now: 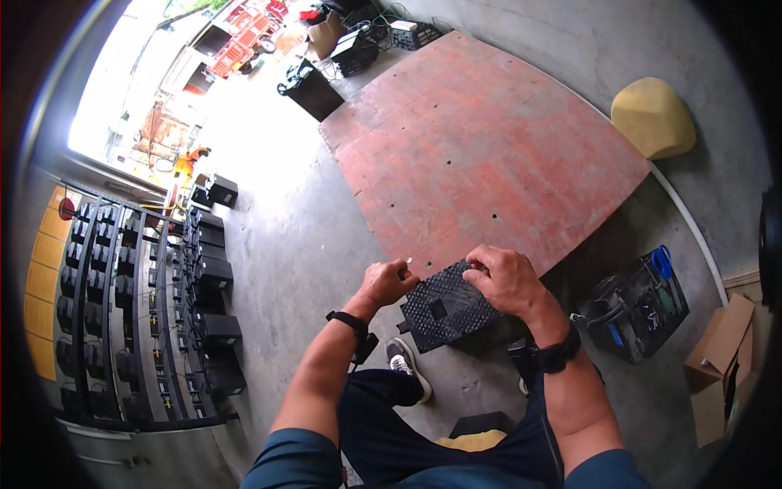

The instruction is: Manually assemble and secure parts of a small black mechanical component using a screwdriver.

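A black, studded, box-like piece point(440, 322) with a small square recess lies below my hands, at the near edge of the reddish board point(489, 147). My left hand point(389, 283) is closed by its upper left corner; what the fingertips hold, if anything, is too small to make out. My right hand point(503, 279) has curled fingers at its upper right edge and appears to grip it. Below it are my shoe point(407, 367) and, between my legs, a yellow pad point(472, 440).
Racks of black battery-like units point(126, 310) line the left. An open black toolbox point(631, 310) with blue-handled tools, cardboard point(717, 375) and a white pipe point(688, 216) are at right. A yellow cushion point(652, 114) leans beside the board. Black batteries point(314, 94) stand at the back.
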A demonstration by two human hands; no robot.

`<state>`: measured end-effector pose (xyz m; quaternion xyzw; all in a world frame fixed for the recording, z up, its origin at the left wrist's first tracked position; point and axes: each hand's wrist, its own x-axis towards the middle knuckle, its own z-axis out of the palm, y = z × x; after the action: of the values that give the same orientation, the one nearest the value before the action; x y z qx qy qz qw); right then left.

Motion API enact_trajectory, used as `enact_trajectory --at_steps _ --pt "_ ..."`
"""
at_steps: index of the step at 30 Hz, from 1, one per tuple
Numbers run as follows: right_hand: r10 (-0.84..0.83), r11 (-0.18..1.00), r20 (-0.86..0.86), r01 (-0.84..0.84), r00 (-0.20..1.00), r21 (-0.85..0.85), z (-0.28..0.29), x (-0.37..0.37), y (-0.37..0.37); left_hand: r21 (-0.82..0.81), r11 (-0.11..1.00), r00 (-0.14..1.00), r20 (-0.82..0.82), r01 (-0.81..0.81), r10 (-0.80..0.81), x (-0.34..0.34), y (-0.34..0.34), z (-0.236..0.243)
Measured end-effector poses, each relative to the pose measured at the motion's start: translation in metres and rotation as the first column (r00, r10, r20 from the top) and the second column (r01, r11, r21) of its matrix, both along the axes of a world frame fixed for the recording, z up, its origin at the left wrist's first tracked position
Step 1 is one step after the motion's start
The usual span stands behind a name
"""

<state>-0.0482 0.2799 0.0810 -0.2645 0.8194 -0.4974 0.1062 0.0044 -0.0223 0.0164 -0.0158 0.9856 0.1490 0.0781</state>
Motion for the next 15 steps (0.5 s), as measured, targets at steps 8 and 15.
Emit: enact_trajectory --at_steps 8,15 --pt "-0.014 1.000 0.020 0.014 1.000 0.001 0.002 0.001 0.000 0.097 0.965 0.969 -0.013 -0.243 0.245 0.015 0.019 -0.004" --pt "-0.011 1.000 -0.030 0.010 0.999 -0.012 0.000 0.002 0.002 0.352 0.801 0.760 -0.285 -0.484 0.584 0.019 0.050 -0.029"
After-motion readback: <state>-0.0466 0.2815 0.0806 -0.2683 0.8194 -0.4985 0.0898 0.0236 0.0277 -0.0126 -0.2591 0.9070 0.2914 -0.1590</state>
